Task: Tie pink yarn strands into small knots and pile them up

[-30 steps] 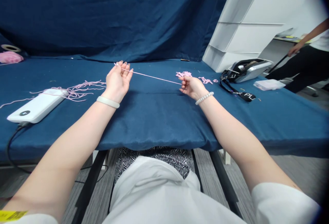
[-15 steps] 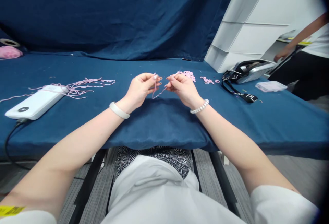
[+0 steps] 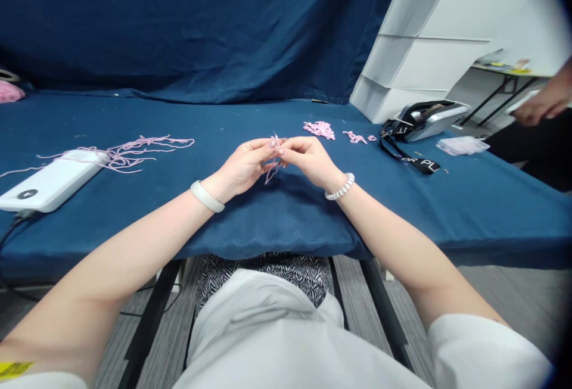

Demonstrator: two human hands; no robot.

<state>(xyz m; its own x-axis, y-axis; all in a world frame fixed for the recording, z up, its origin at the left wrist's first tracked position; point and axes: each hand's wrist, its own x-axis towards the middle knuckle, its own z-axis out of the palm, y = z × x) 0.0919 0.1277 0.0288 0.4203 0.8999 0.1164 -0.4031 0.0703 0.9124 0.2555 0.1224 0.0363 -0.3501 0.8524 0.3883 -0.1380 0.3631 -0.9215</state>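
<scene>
My left hand (image 3: 245,165) and my right hand (image 3: 308,159) meet fingertip to fingertip above the blue cloth-covered table (image 3: 277,210). Both pinch one short pink yarn strand (image 3: 272,165), which hangs in a small loop between them. A white bangle is on my left wrist and a pearl bracelet on my right. A loose bunch of pink yarn strands (image 3: 134,149) lies to the left. Small piles of pink yarn bits (image 3: 319,129) lie just beyond my right hand.
A white power bank (image 3: 42,179) with a black cable sits at the left. A black-and-silver device (image 3: 424,120) with a black lanyard (image 3: 413,159) and a flat clear box (image 3: 460,145) lie at the right. Another person's hand (image 3: 538,106) shows at the far right.
A second ago my hands held the strand stretched taut and wide apart. They have come together at the middle, and the strand now hangs slack in a loop.
</scene>
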